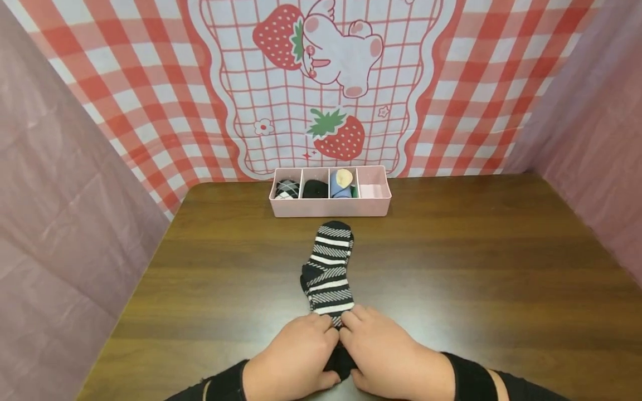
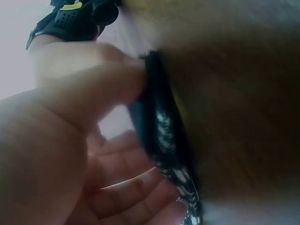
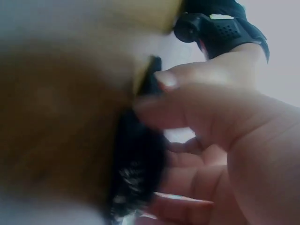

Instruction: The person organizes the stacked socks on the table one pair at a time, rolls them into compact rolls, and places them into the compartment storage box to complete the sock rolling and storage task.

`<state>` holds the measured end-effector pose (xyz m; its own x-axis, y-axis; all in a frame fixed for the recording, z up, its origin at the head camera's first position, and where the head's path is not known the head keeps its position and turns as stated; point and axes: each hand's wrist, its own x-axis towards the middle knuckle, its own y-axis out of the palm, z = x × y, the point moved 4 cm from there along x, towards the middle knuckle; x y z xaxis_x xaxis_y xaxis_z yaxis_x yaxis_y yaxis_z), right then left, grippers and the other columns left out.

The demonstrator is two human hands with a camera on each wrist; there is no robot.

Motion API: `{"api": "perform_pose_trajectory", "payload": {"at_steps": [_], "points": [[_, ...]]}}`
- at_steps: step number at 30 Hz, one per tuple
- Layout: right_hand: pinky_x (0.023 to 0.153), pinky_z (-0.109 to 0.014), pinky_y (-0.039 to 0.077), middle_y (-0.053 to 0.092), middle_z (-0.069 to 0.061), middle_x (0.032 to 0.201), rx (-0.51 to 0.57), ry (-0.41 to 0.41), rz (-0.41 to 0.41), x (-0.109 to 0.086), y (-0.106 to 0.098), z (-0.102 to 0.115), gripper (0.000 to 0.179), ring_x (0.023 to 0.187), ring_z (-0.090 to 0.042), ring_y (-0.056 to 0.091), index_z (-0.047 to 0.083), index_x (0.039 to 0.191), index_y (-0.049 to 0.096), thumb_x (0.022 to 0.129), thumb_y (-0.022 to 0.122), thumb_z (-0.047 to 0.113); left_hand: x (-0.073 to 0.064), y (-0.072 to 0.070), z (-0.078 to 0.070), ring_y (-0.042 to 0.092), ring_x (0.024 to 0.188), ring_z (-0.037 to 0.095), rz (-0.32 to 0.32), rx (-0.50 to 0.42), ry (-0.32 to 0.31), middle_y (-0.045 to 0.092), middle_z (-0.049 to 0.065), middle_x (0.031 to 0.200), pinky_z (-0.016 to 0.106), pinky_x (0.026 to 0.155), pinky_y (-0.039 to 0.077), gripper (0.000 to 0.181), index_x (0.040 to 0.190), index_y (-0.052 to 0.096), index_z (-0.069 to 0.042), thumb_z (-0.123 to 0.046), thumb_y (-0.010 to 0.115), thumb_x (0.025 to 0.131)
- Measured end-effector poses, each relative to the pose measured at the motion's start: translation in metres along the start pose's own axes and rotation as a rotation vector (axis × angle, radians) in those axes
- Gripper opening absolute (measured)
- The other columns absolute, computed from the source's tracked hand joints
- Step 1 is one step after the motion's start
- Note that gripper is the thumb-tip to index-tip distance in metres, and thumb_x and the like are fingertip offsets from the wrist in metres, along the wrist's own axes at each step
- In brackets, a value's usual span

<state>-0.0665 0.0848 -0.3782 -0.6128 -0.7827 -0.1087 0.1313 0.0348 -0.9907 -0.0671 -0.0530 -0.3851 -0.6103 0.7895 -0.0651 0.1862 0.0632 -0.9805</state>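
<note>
Black socks (image 1: 331, 267) with white and grey stripes lie lengthwise on the table, stacked, their toe end pointing toward the pink box. At the near cuff end, my left hand (image 1: 296, 353) grips the left side and my right hand (image 1: 383, 351) the right side, knuckles almost touching. Black cuff fabric shows between the two hands. Seen from the left wrist, the thumb presses the dark cuff (image 2: 157, 108) with the other fingers curled behind it. The right wrist view, blurred, has the thumb against the dark fabric (image 3: 138, 145) and fingers beyond. Both hands partly hide the cuff.
A pink divided box (image 1: 331, 209) stands at the table's back edge. Its compartments hold an argyle roll (image 1: 287, 189), a black roll (image 1: 315, 189) and a blue roll with a cream end (image 1: 341, 186); the rightmost shows its bare floor. A checked cloth (image 1: 476, 83) hangs behind.
</note>
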Motion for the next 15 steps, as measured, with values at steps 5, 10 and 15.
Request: {"api": "perform_pose_trajectory", "payload": {"at_steps": [5, 10, 15], "points": [[0.078, -0.034, 0.050, 0.055, 0.001, 0.087, 0.019, 0.034, -0.061, 0.0010, -0.0014, -0.0034, 0.033, 0.081, -0.015, 0.051, 0.008, 0.098, 0.071, 0.075, 0.082, 0.028, 0.0016, 0.0002, -0.0027, 0.046, 0.079, 0.007, -0.020, 0.046, 0.010, 0.053, -0.007, 0.088, 0.026, 0.074, 0.047, 0.045, 0.101, 0.070, -0.012, -0.050, 0.083, 0.081], [0.072, -0.035, 0.052, 0.055, 0.003, 0.082, 0.064, 0.055, -0.077, 0.0035, -0.0007, -0.0061, 0.022, 0.074, -0.014, 0.052, 0.009, 0.092, 0.072, 0.076, 0.081, 0.021, 0.0004, -0.0009, -0.0038, 0.046, 0.080, 0.008, -0.043, 0.063, 0.019, 0.053, -0.006, 0.090, 0.028, 0.075, 0.047, 0.047, 0.103, 0.069, -0.012, -0.047, 0.086, 0.076], [0.072, -0.035, 0.053, 0.058, 0.003, 0.082, 0.096, 0.064, -0.103, 0.0046, 0.0008, -0.0074, 0.020, 0.074, -0.013, 0.054, 0.008, 0.091, 0.071, 0.075, 0.080, 0.017, -0.0017, -0.0001, -0.0046, 0.051, 0.083, 0.009, -0.049, 0.081, -0.007, 0.057, -0.004, 0.092, 0.030, 0.078, 0.049, 0.039, 0.104, 0.069, -0.010, -0.035, 0.085, 0.079]]}}
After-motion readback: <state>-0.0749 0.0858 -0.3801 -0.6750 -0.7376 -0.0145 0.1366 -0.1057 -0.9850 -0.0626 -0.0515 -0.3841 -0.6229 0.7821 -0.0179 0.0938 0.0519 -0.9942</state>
